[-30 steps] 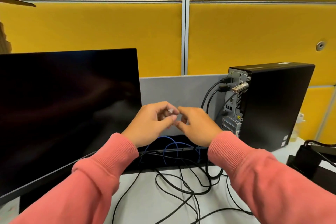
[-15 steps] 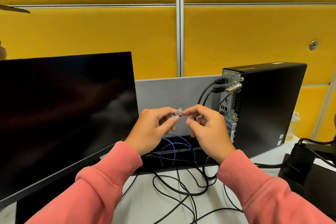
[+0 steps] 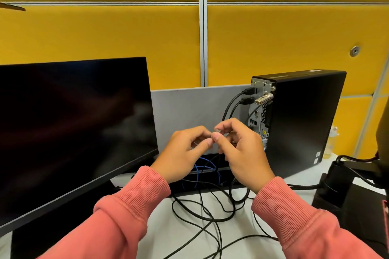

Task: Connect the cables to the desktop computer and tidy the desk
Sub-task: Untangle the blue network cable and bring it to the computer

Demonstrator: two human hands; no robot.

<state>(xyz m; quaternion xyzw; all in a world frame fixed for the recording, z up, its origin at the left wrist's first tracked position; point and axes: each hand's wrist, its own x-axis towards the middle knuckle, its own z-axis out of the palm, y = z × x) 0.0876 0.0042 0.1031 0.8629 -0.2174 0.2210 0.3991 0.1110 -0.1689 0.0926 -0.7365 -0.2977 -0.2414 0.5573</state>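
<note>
A black desktop computer (image 3: 303, 120) stands upright at the right, its rear port panel (image 3: 260, 109) facing left with two black cables plugged in near the top. In front of the panel my left hand (image 3: 183, 153) and my right hand (image 3: 242, 149) meet. Together their fingertips pinch a small clear cable plug (image 3: 216, 132), mostly hidden by the fingers. A blue cable (image 3: 202, 167) hangs below the hands. Loose black cables (image 3: 210, 210) lie tangled on the white desk.
A large dark monitor (image 3: 71, 128) fills the left side. A grey divider (image 3: 193, 111) and yellow wall panels stand behind. A black monitor arm base (image 3: 336, 178) and dark equipment sit at the right edge. White desk (image 3: 168, 235) shows between my sleeves.
Both hands stay together on the small plug, and the fingers have shifted their hold on it. The view has moved slightly, so the hands sit closer to the computer's rear panel.
</note>
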